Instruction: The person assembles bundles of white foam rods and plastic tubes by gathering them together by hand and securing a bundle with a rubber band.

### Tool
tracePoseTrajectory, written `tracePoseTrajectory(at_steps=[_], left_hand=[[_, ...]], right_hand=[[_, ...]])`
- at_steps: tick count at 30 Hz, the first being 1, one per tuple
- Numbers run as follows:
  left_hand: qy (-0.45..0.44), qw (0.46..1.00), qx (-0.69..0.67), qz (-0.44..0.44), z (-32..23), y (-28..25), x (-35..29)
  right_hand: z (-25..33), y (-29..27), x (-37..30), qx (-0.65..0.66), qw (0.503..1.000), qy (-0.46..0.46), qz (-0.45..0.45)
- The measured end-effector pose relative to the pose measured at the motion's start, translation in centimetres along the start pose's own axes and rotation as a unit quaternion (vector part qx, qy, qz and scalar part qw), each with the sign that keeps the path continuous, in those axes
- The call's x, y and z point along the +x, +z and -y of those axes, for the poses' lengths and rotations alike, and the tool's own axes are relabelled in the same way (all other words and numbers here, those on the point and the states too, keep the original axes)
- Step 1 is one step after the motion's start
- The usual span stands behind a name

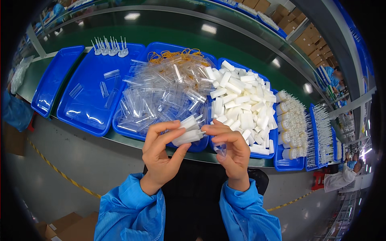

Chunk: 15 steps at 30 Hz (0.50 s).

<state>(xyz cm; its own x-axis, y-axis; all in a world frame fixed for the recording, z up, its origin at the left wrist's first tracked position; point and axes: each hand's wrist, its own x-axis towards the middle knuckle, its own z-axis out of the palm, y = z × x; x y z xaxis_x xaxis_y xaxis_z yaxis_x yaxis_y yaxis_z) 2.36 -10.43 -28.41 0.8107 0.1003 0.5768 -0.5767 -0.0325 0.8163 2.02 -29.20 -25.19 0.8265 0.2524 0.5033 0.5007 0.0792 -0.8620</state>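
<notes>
My left hand [165, 150] has its fingers closed around a couple of white parts [189, 136] with narrow tips; their exact kind cannot be made out. Close on the other side, my right hand [231, 150] pinches a small clear plastic sleeve [220, 149] near its thumb, and its index finger reaches to the tips of the white parts. Just beyond my hands, a blue tray [120, 127] bears a heap of clear plastic sleeves [161, 98] and orange elastic cords [183, 54]. To its right, white rectangular blocks [241, 96] fill another tray.
At left, a blue tray [76, 106] carries loose sleeves and upright white stems on round bases [109, 49]. Farther left lies a narrow blue tray [56, 78]. On the right, trays hold white cylindrical parts [290, 124] and thin spiky parts [321, 128]. A green conveyor belt [169, 28] runs behind.
</notes>
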Motion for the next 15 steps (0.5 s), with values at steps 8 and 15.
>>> tracePoseTrajectory(at_steps=[8, 15], left_hand=[[-0.068, 0.995, -0.065, 0.027, -0.6, 0.9, -0.4], [-0.080, 0.991, -0.105, 0.029, -0.6, 1.2, -0.4]], right_hand=[[0.8, 0.1, -1.1, -0.096, 0.994, -0.056, -0.007], [1.7, -0.7, -2.0, -0.024, 0.987, 0.029, -0.153]])
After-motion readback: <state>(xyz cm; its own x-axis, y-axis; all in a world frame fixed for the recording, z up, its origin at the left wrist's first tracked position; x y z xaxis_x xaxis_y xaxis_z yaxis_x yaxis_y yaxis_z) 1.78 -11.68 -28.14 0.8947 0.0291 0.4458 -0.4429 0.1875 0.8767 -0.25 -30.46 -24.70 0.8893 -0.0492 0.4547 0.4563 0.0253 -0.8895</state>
